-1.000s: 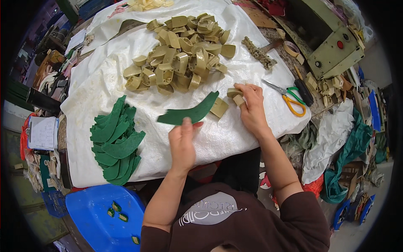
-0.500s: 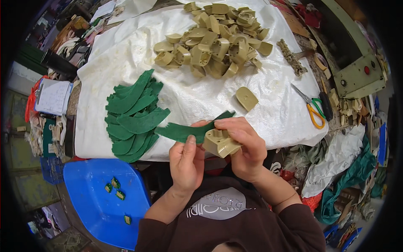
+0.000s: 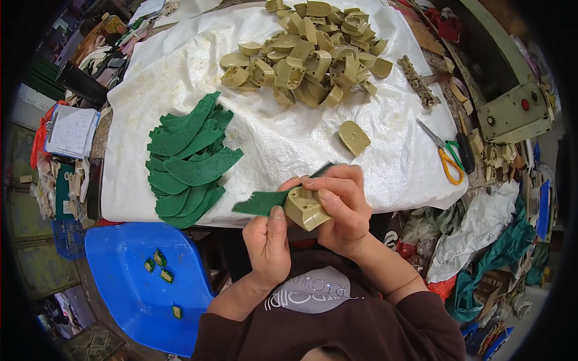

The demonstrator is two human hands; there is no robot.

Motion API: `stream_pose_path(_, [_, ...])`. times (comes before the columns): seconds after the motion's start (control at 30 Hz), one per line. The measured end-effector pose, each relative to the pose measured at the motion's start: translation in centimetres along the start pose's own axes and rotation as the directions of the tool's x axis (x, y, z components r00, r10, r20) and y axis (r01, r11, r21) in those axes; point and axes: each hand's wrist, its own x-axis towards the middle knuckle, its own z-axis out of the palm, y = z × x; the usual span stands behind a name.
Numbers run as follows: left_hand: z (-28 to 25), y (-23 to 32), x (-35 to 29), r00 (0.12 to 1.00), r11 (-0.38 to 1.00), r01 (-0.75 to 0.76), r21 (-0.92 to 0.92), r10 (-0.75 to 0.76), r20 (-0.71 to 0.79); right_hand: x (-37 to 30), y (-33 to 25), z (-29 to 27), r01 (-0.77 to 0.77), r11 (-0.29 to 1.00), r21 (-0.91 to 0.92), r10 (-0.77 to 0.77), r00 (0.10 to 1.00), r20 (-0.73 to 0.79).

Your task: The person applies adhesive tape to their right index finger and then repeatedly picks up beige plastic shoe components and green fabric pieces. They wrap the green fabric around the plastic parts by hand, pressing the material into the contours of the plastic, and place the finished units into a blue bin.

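Over the table's front edge, my right hand [image 3: 346, 207] grips a tan plastic shoe heel [image 3: 307, 210], its holed face turned up and away. A curved green suede-like strip [image 3: 257, 204] runs behind the heel, its free end pointing left and its other end showing past my right fingers. My left hand [image 3: 268, 243] pinches this strip against the heel's left side, thumb on top. Fingertips behind the heel are partly hidden. Left of my hands lies a pile of similar green strips [image 3: 192, 156]. One loose heel [image 3: 354, 138] rests beyond my right hand.
A big heap of tan heels [image 3: 313, 60] covers the far part of the white sheet [image 3: 265, 129]. Orange-and-green-handled scissors [image 3: 447, 157] lie at right. A blue basin [image 3: 129, 301] at lower left holds several small green-edged pieces. A green machine box [image 3: 515, 114] stands at far right.
The heel and both hands have shifted slightly left and toward me. The heel has tilted, and the strip now lies closer along its left side. My left thumb has moved onto the strip beside the heel.
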Motion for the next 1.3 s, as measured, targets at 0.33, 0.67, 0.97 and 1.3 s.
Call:
stream_pose_path(0.33, [-1.8, 2.0, 1.3, 0.976, 0.822, -0.122, 0.556, 0.201, -0.083, 1.0, -0.2, -1.5, -0.017, 0.977, -0.214, 0.056, 0.982, 0.181])
stream_pose_path(0.67, [-0.9, 0.6, 0.8, 0.974, 0.747, -0.186, 0.638, 0.226, 0.02, 2.4, -2.4, -3.1, -0.093, 0.895, -0.436, 0.331, 0.793, 0.511])
stream_pose_path(0.97, [-0.4, 0.8, 0.8, 0.973, 0.675, -0.208, 0.708, 0.219, 0.076, 0.3, 0.6, -2.7, -0.201, 0.969, -0.142, 0.24, 0.897, 0.371])
stream_pose_path(1.3, [-1.7, -1.3, 1.6, 0.877, 0.617, -0.47, 0.632, 0.409, 0.254, 0.8, 0.0, -3.3, -0.405, 0.903, 0.14, 0.285, 0.812, 0.51])
